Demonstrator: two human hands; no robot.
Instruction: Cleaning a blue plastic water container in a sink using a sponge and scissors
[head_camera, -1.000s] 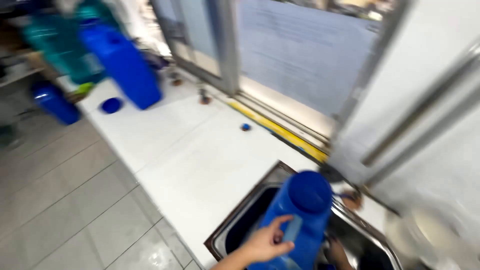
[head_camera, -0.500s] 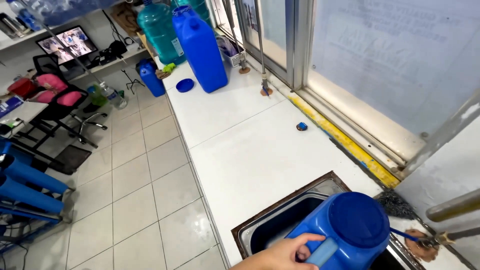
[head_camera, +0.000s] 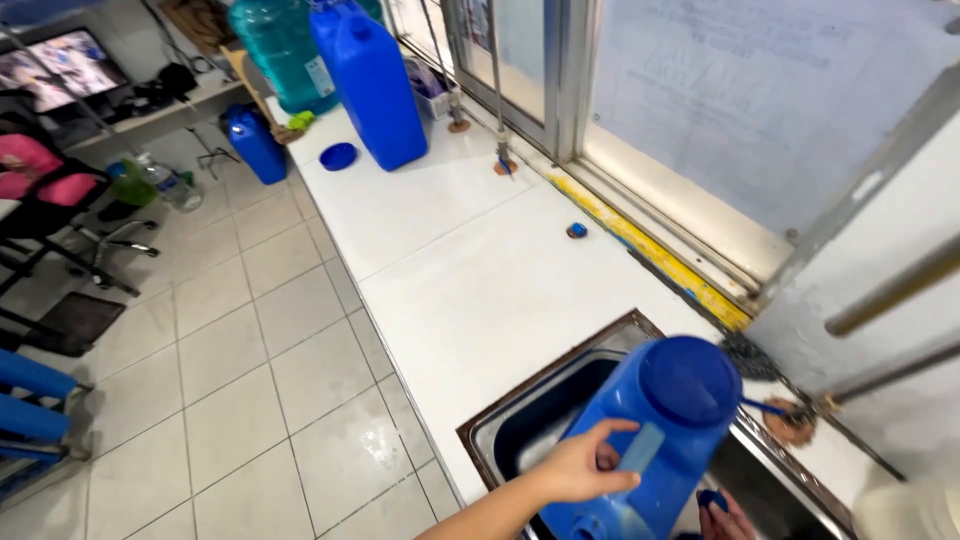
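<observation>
A blue plastic jug (head_camera: 668, 420) is tipped over the steel sink (head_camera: 520, 415) set into the white counter. My left hand (head_camera: 580, 465) grips the jug's side near its handle. Only the fingertips of my right hand (head_camera: 722, 518) show at the bottom edge, beside a small blue cap by the jug's lower end; I cannot tell whether they hold anything. A thin blue-handled item (head_camera: 765, 407) lies behind the jug at the sink's far rim.
A tall blue jerrycan (head_camera: 372, 85) and a large teal water bottle (head_camera: 280, 50) stand at the counter's far end, with a blue lid (head_camera: 338, 156) beside them. A small blue cap (head_camera: 576, 230) lies near the window. A smaller blue jug (head_camera: 255, 145) and chairs stand on the tiled floor.
The view has swung left and steadied, bringing the floor and far counter into sight. The jug stays over the sink in my left hand; my right fingertips have appeared at the bottom.
</observation>
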